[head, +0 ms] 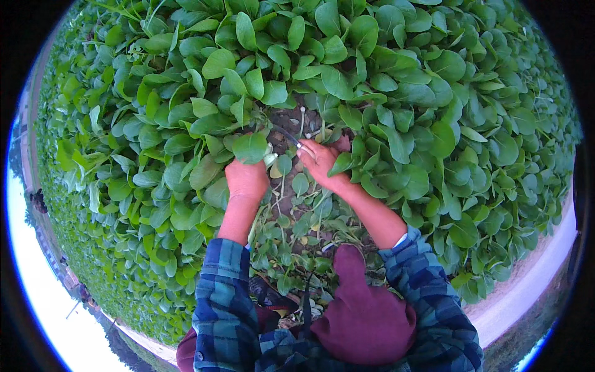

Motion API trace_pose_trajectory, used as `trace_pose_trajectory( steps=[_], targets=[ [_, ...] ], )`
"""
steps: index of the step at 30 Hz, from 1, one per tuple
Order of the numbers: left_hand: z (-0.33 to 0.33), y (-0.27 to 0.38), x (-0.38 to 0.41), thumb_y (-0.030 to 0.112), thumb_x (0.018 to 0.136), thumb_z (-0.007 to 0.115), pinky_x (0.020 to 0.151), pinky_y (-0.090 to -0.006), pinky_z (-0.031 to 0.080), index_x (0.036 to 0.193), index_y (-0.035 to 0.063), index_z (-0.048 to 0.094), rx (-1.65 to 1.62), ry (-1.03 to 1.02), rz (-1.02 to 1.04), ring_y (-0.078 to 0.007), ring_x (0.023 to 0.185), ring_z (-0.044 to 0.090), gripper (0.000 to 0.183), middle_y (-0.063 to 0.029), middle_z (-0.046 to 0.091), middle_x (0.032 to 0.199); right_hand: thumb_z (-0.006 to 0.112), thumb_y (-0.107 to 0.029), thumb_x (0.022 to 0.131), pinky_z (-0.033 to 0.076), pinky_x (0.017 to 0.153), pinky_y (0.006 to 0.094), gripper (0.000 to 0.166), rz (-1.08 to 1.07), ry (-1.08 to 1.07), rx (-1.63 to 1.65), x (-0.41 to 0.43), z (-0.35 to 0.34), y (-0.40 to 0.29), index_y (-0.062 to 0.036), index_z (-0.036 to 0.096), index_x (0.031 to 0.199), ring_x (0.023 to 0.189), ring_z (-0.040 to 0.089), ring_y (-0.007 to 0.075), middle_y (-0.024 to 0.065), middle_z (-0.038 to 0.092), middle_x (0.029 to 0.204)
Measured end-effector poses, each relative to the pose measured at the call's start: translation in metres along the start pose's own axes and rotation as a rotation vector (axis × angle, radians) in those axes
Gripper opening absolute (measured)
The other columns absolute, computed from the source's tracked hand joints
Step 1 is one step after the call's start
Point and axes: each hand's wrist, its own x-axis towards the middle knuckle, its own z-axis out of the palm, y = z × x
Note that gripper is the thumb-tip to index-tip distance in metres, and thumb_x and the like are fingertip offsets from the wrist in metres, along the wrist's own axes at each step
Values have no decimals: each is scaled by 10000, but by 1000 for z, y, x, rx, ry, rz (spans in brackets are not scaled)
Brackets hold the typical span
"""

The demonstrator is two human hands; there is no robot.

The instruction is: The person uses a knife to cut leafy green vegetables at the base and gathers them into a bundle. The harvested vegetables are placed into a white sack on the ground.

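A curved blade, likely a small sickle, extends up and left from my right hand, whose fingers are closed around its handle. The tip reaches in among the stems of leafy green plants. My left hand is closed just left of the blade, partly covered by a broad green leaf. Pale, cut-looking stem ends stick out at the right of this fist, so it appears to grip leafy greens. The fingertips of the left hand are hidden by foliage.
Dense leafy greens surround the hands on both sides and ahead. Between my arms, bare soil carries loose leaves and a pale cut stem. My maroon-clothed knee and a dark shoe are close below. A pale path runs at the right.
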Motion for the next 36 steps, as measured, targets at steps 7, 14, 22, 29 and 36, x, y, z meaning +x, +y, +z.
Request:
trace_pose_trajectory(
  steps=[7,14,22,29,36],
  targets=[
    [8,-5,1,78,731,675,722,-450,572,979,63,665,19,-121,-32,-338,886,691,249,-151,687,964,546,-352,955,492,950,461,412,-45,50,-114,4,9,11,-64,646,1232,1004,673,382,188,701,1108],
    [12,-7,-2,89,738,670,731,-450,575,971,60,667,33,-116,-34,-343,864,693,235,-153,690,962,537,-354,938,481,935,501,380,11,9,-240,9,15,-2,-115,671,1201,946,678,398,192,710,1029],
    [13,-8,-6,100,743,653,743,-457,573,1020,60,655,21,-144,-55,-354,876,691,280,-159,684,1001,519,-332,939,490,906,520,374,22,-45,-231,11,9,-12,-53,671,1136,950,664,435,218,701,1035],
    [-28,12,-40,94,677,777,843,-450,551,1264,92,545,-330,-46,-106,-378,1014,656,631,-177,604,1233,600,-305,947,513,578,375,347,102,2,291,-18,13,28,-47,612,1178,609,622,202,77,640,749],
    [-31,59,-114,54,662,775,978,-336,488,1219,7,578,-990,-126,107,-240,1091,630,592,-141,612,1216,711,-227,920,331,420,205,296,265,-118,909,-78,-28,-10,-64,596,1139,482,419,38,-49,504,668]
  ],
)
